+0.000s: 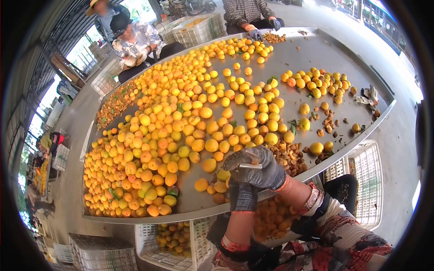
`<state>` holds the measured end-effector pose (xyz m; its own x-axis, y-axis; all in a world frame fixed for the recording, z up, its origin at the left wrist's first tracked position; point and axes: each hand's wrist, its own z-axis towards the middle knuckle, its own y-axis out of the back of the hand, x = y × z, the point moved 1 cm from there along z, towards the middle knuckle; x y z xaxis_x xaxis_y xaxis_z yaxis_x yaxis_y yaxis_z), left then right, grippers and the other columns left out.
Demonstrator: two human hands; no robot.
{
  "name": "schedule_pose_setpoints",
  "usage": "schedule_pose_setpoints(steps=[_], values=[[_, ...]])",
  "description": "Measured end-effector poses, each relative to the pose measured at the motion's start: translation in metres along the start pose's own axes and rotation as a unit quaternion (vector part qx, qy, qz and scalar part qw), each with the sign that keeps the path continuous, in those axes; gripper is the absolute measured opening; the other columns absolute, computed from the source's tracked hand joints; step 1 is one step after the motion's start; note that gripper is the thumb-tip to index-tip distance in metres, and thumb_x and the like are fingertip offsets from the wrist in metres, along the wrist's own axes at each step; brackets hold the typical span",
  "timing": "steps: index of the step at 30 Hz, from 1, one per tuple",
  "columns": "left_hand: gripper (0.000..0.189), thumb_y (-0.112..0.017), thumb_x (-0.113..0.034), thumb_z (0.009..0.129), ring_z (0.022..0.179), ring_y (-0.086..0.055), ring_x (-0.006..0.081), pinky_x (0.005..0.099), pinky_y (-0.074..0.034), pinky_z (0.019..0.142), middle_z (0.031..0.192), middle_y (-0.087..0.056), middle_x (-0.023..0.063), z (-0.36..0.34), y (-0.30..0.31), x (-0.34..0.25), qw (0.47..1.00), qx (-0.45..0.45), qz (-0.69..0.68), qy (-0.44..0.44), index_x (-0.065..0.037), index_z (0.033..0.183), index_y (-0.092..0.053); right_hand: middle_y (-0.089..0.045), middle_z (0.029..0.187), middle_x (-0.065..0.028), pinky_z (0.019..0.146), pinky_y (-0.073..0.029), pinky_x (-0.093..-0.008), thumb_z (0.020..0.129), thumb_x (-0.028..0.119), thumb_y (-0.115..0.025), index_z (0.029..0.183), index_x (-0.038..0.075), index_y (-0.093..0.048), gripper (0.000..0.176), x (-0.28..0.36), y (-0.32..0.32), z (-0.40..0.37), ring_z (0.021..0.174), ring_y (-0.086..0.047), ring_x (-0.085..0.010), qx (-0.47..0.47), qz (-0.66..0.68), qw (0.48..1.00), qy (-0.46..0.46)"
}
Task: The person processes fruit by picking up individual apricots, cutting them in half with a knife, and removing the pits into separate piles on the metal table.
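"Fingers (235, 159) of the right hand (267, 170) grip a metal tool (251, 166), lower centre. The left hand's (243, 195)?"

"Hidden; can't tell."

"Risk?"

"Loose grip: it could nick the left hand. Apricots (211, 145) spread centre-left."

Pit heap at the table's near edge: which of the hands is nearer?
Right. The right hand is just beside the pit heap, to its left in view; the left hand is farther off, below and left of the right.
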<state>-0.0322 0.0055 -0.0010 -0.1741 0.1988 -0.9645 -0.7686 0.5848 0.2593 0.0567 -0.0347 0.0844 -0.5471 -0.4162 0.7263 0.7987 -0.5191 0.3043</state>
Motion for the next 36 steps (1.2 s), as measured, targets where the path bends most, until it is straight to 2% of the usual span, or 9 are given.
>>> schedule_pose_setpoints(steps=[5, 7, 8, 12, 14, 18, 25, 27, 36], values=[[0.047, -0.058, -0.013, 0.078, 0.102, -0.051, 0.0293, 0.0335, -0.041, 0.091, 0.112, -0.051, 0.0183, 0.016, -0.011, 0.015, 0.966, 0.042, -0.251, 0.037, 0.002, 0.119, -0.042, -0.06, 0.097, -0.005, 0.077, -0.047, -0.0319, 0.08, 0.013, -0.059, 0.113, 0.008, -0.055, 0.034, 0.01, 0.008, 0.004, 0.083, -0.059, -0.0196, 0.047, -0.06, 0.996, 0.046], [0.043, -0.053, -0.021, 0.084, 0.097, -0.054, 0.0278, 0.0311, -0.045, 0.086, 0.111, -0.052, 0.0176, 0.013, -0.014, 0.042, 0.94, -0.103, -0.314, 0.088, 0.0, 0.12, -0.042, -0.058, 0.1, -0.0057, 0.081, -0.045, -0.0309, 0.081, 0.009, -0.055, 0.114, 0.006, -0.053, 0.033, 0.018, 0.018, 0.009, 0.087, -0.057, -0.0184, -0.189, 0.304, 0.918, -0.171], [0.042, -0.05, -0.03, 0.087, 0.088, -0.057, 0.0242, 0.0305, -0.05, 0.075, 0.105, -0.054, 0.015, 0.006, 0.005, -0.042, 0.732, -0.097, -0.621, 0.264, -0.001, 0.116, -0.044, -0.058, 0.1, -0.0057, 0.081, -0.045, -0.0309, 0.081, 0.009, -0.055, 0.114, 0.006, -0.053, 0.033, 0.011, 0.022, 0.006, 0.087, -0.057, -0.0184, -0.186, 0.304, 0.919, -0.171], [0.041, -0.052, -0.032, 0.086, 0.081, -0.058, 0.0211, 0.0306, -0.051, 0.066, 0.099, -0.054, 0.0127, 0.003, 0.006, -0.033, 0.754, -0.083, -0.608, 0.234, -0.001, 0.112, -0.046, -0.058, 0.101, -0.0101, 0.081, -0.046, -0.0321, 0.079, 0.008, -0.059, 0.113, 0.004, -0.053, 0.034, -0.002, 0.031, -0.013, 0.092, -0.057, -0.0235, 0.003, 0.086, 0.983, -0.161], [0.038, -0.044, -0.037, 0.089, 0.084, -0.053, 0.0222, 0.0355, -0.048, 0.071, 0.103, -0.053, 0.0098, 0.01, 0.008, -0.013, 0.936, -0.01, -0.279, 0.214, -0.008, 0.114, -0.046, -0.058, 0.1, -0.0134, 0.081, -0.045, -0.0333, 0.075, 0.012, -0.066, 0.112, 0.007, -0.055, 0.039, 0.016, 0.028, -0.013, 0.094, -0.057, -0.028, 0.128, -0.211, 0.968, -0.037], [0.041, -0.043, -0.04, 0.088, 0.084, -0.053, 0.0239, 0.037, -0.048, 0.07, 0.104, -0.053, 0.0111, 0.003, 0.009, -0.031, 0.897, -0.039, -0.365, 0.247, -0.007, 0.114, -0.046, -0.058, 0.099, -0.0146, 0.081, -0.045, -0.0332, 0.074, 0.014, -0.066, 0.106, 0.007, -0.057, 0.034, 0.012, 0.023, -0.026, 0.091, -0.056, -0.0307, 0.124, -0.217, 0.968, 0.002], [0.037, -0.05, -0.03, 0.087, 0.089, -0.053, 0.0207, 0.0326, -0.048, 0.074, 0.105, -0.053, 0.01, 0.001, 0.011, -0.046, 0.781, -0.123, -0.559, 0.249, -0.003, 0.114, -0.047, -0.058, 0.098, -0.0112, 0.077, -0.049, -0.0371, 0.081, 0.006, -0.056, 0.099, 0.004, -0.054, 0.018, -0.025, 0.038, -0.043, 0.088, -0.058, -0.0234, -0.11, 0.255, 0.861, -0.426], [0.038, -0.048, -0.028, 0.089, 0.094, -0.054, 0.0211, 0.0319, -0.049, 0.078, 0.108, -0.052, 0.0095, 0.0, 0.011, -0.049, 0.791, -0.107, -0.555, 0.232, -0.002, 0.116, -0.046, -0.058, 0.1, -0.011, 0.077, -0.05, -0.0386, 0.083, 0.007, -0.054, 0.099, 0.003, -0.054, 0.017, -0.017, 0.042, -0.041, 0.089, -0.058, -0.0257, 0.066, -0.046, 0.985, -0.15], [0.033, -0.036, -0.02, 0.092, 0.091, -0.053, 0.0188, 0.0301, -0.044, 0.08, 0.102, -0.055, 0.011, -0.013, 0.012, -0.026, 0.97, 0.014, -0.196, 0.139, 0.001, 0.115, -0.047, -0.06, 0.092, -0.011, 0.073, -0.047, -0.0327, 0.068, 0.026, -0.072, 0.102, 0.006, -0.059, 0.041, 0.009, 0.032, -0.031, 0.084, -0.058, -0.0272, 0.186, -0.228, 0.954, -0.053]])
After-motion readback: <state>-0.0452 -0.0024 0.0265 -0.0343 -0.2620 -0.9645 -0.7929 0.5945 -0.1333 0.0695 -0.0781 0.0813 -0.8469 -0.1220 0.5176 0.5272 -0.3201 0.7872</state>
